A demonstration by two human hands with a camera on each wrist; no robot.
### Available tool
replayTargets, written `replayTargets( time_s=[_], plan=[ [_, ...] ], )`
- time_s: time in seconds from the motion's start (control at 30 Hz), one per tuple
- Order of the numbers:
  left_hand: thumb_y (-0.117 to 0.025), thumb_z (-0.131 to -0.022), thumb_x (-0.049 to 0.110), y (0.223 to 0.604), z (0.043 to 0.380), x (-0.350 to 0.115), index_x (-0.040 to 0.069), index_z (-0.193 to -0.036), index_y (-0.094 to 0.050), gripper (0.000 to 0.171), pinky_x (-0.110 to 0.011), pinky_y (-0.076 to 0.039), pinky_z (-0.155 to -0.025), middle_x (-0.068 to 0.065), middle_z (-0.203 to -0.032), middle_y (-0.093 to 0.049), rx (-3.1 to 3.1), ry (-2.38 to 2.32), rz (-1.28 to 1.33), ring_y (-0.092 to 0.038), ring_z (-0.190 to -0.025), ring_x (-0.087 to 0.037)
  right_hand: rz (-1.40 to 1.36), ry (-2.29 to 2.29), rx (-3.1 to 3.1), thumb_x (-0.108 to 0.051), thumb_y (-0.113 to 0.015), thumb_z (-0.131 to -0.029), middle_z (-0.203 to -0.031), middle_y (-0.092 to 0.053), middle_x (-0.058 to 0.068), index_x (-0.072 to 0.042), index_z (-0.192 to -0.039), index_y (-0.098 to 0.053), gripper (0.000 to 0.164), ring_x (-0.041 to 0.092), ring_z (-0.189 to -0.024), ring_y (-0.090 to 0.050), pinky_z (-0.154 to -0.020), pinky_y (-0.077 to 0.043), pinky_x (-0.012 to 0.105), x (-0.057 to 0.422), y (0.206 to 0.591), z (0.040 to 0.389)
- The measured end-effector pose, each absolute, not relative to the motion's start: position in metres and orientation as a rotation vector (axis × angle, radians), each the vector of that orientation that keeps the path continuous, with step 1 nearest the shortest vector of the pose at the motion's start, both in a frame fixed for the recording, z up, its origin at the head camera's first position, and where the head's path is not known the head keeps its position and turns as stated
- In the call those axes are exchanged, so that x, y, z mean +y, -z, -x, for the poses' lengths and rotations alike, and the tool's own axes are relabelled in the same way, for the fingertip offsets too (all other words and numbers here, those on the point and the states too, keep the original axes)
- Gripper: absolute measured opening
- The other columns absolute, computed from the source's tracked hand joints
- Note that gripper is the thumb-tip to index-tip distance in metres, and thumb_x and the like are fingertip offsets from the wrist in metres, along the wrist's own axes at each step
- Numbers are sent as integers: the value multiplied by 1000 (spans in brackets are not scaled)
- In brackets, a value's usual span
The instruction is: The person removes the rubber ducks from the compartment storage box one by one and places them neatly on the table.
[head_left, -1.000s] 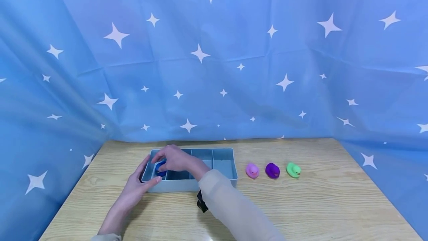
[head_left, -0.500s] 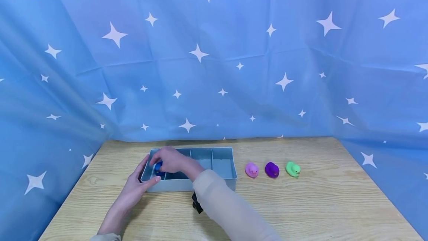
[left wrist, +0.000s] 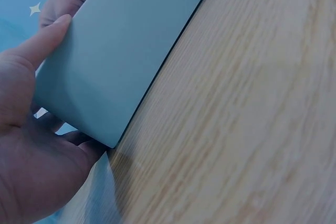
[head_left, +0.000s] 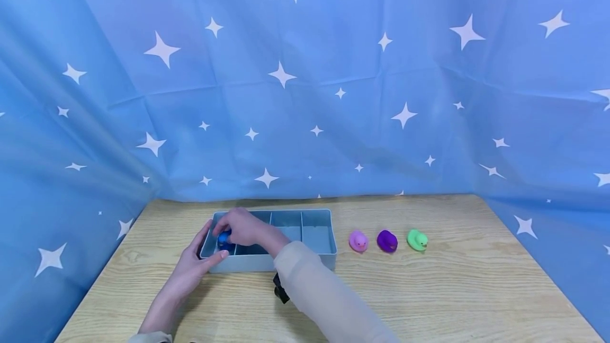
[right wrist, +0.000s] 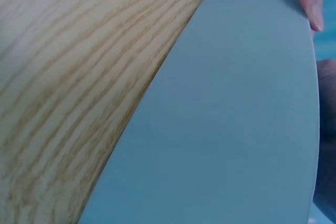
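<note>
A grey-blue divided box (head_left: 257, 264) stands on the wooden table, its compartments in a row. My left hand (head_left: 186, 268) grips its left end, thumb at the front rim and fingers along the end wall; the left wrist view shows this hand (left wrist: 37, 145) from below. Reaching across, my right hand (head_left: 245, 227) is down in the leftmost compartment with its fingers around a blue toy duck (head_left: 224, 240), which they partly hide. The front wall of the box (right wrist: 226, 103) fills much of the right wrist view, covering the duck there.
To the right of the box sit a pink duck (head_left: 359, 241), a purple duck (head_left: 387, 241) and a green duck (head_left: 417, 240) in a row. A blue star-patterned cloth (head_left: 305, 94) hangs behind the table (head_left: 452, 290). A black device (head_left: 280, 288) shows under the right wrist.
The blue duck has shifted slightly left and turned within the leftmost compartment, the right hand moving a little with it. My left hand keeps its place on the box.
</note>
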State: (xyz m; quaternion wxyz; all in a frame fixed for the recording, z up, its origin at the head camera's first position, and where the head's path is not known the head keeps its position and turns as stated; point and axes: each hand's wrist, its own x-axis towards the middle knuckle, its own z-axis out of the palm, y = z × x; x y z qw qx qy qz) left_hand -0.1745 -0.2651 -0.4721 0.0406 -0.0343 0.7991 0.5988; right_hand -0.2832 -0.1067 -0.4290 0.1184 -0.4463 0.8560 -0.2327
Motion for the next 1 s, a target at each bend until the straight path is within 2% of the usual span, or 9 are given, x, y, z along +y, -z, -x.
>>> replayTargets(
  time_s=[0.27, 0.57, 0.77, 1.0],
  plan=[
    [-71, -99, 29, 472, 175, -265, 24, -167, -4, 96, -64, -16, -119, -21, -170, -3, 2435, -1834, 116, -7, -154, -44, 1284, 772, 2440, -9, -73, -96, -116, -73, -7, -18, -120, -78, 26, 2, -105, -65, -90, -50, 16, -100, 427, 289],
    [-72, -99, 29, 472, 175, -264, 22, -167, -3, 97, -64, -14, -119, -21, -170, -4, 2444, -1820, 125, -7, -154, -43, 1241, 892, 2408, -7, -74, -95, -117, -74, -5, -17, -118, -79, 26, 3, -100, -64, -83, -50, 14, -95, 424, 292],
    [-70, -100, 28, 472, 175, -265, 22, -167, -3, 96, -65, -14, -119, -20, -170, -2, 2432, -1830, 109, -3, -155, -42, 1218, 966, 2388, -7, -75, -94, -117, -74, -6, -16, -118, -80, 26, 2, -100, -63, -85, -50, 15, -91, 420, 291],
    [-70, -100, 25, 473, 175, -267, 22, -167, -3, 95, -63, -17, -119, -21, -170, -3, 2424, -1856, 83, -6, -154, -43, 1179, 1045, 2347, -3, -74, -94, -121, -73, -6, -15, -117, -80, 26, 4, -103, -63, -88, -51, 18, -86, 409, 287]
  ],
)
